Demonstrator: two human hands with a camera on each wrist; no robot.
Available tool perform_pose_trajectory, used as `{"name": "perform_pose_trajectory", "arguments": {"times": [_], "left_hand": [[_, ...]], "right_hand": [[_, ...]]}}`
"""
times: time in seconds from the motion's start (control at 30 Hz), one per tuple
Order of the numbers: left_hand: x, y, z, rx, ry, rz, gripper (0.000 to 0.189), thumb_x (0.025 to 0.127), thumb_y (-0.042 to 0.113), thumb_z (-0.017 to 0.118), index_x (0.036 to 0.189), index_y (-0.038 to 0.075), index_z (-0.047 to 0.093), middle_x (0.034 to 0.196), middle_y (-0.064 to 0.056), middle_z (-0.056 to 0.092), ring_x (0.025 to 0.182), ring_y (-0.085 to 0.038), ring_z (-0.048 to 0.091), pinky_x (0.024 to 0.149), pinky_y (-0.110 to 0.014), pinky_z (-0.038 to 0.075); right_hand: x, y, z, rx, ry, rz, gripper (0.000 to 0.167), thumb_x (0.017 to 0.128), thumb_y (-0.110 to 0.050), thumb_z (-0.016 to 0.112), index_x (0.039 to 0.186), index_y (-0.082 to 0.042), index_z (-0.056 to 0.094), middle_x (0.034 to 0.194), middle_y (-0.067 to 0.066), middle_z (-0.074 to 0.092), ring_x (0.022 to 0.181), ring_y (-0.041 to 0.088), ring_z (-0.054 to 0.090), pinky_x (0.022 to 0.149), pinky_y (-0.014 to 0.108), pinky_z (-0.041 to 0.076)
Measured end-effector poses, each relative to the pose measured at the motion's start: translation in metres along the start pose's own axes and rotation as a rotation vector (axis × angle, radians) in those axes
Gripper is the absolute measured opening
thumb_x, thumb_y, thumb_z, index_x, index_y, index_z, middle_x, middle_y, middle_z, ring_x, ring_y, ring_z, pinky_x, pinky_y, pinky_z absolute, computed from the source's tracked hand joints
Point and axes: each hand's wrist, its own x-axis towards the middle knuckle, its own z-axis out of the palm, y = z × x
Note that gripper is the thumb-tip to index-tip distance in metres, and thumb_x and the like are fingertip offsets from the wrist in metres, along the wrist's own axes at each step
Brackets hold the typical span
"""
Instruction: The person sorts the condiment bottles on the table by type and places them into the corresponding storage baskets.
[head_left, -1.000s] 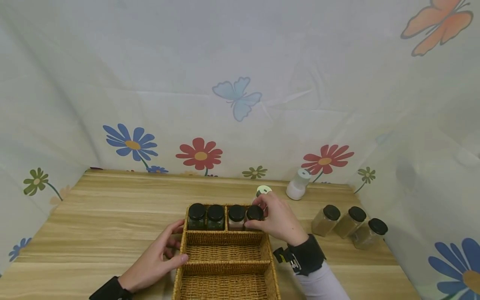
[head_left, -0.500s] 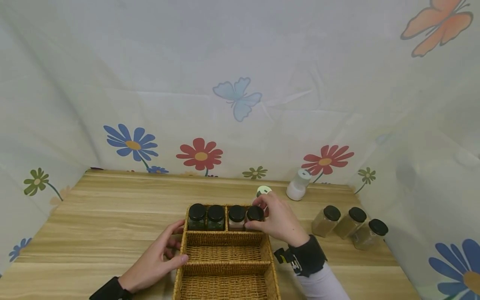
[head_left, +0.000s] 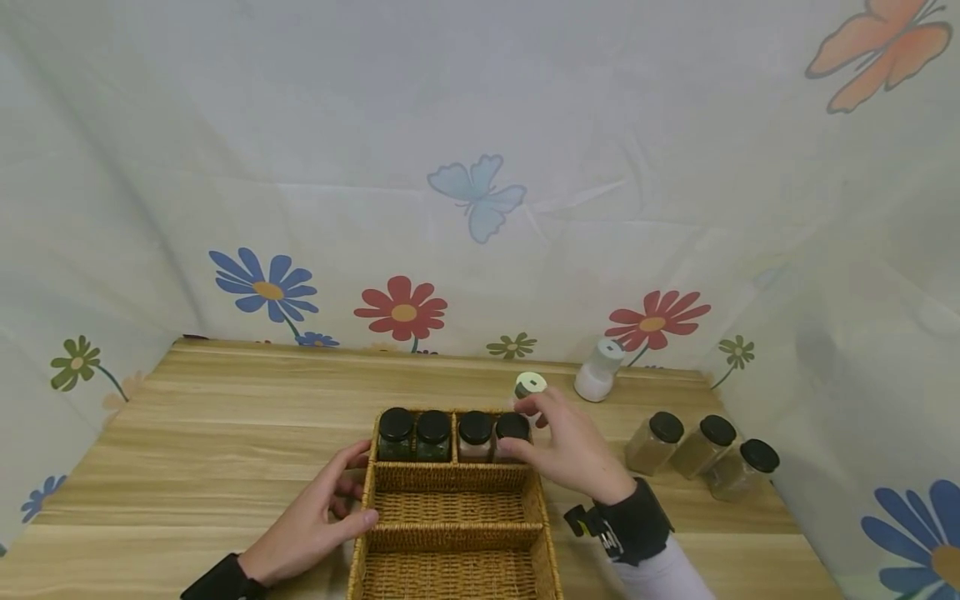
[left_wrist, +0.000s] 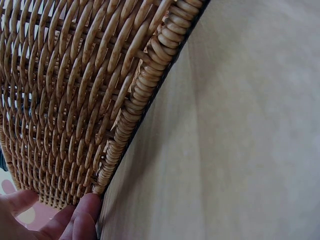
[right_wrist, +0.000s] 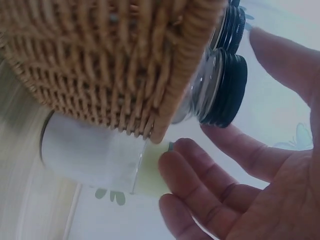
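In the head view, four-sided wicker basket (head_left: 459, 537) has compartments, and black-lidded glass jars stand upright in its back row. My left hand (head_left: 311, 521) rests against the basket's left side, thumb at the rim; in the left wrist view its fingertips (left_wrist: 86, 207) touch the lower part of the woven wall. My right hand (head_left: 570, 450) is spread around the rightmost jar (head_left: 513, 427). The right wrist view shows a gap between the thumb and that jar's black lid (right_wrist: 227, 90), with a fingertip close below the lid.
A white shaker with a pale green lid (head_left: 531, 383) stands just behind the basket's back right corner. Another white shaker (head_left: 598, 371) is near the back wall. Three black-lidded jars (head_left: 697, 446) stand on the wooden table (head_left: 247, 433) at right. Printed cloth surrounds the table.
My right hand has loosened from the rightmost jar and shifted slightly right, its thumb and fingers spreading. The jar stays in the basket. My left hand keeps its place.
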Motion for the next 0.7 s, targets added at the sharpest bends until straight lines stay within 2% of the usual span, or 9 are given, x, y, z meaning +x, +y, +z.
{"name": "perform_pose_trajectory", "arguments": {"times": [0.2,0.4,0.53,0.7], "left_hand": [[0.0,-0.001,0.0,0.012,0.006,-0.007,0.075,0.098,0.031,0.068,0.159,0.031,0.023,0.149,-0.01,0.044,0.106,-0.018,0.059,0.077,-0.028,0.048],[0.001,-0.001,0.001,0.02,0.005,-0.013,0.075,0.099,0.032,0.067,0.159,0.031,0.023,0.15,-0.009,0.044,0.105,-0.018,0.058,0.077,-0.028,0.047],[0.0,-0.001,0.001,0.024,0.007,-0.022,0.075,0.099,0.033,0.067,0.159,0.032,0.023,0.15,-0.009,0.043,0.105,-0.018,0.058,0.077,-0.028,0.047],[0.001,-0.001,0.0,0.024,0.007,-0.034,0.076,0.099,0.034,0.067,0.159,0.031,0.023,0.15,-0.009,0.043,0.105,-0.018,0.058,0.077,-0.028,0.047]], "right_hand": [[-0.011,0.008,-0.01,-0.022,0.056,-0.007,0.045,0.092,-0.041,0.075,0.124,-0.011,0.065,0.12,0.0,0.061,0.107,0.024,0.061,0.087,0.042,0.051],[-0.022,0.027,-0.021,-0.125,0.194,-0.063,0.042,0.092,-0.032,0.076,0.125,-0.009,0.065,0.117,0.005,0.063,0.108,0.026,0.062,0.089,0.047,0.05],[-0.031,0.042,-0.027,-0.197,0.266,-0.069,0.044,0.092,-0.031,0.077,0.128,-0.009,0.064,0.123,0.007,0.063,0.113,0.03,0.061,0.09,0.051,0.049],[-0.041,0.056,-0.034,-0.259,0.297,-0.044,0.048,0.091,-0.028,0.078,0.132,-0.006,0.063,0.132,0.012,0.061,0.122,0.036,0.056,0.098,0.056,0.043]]}}
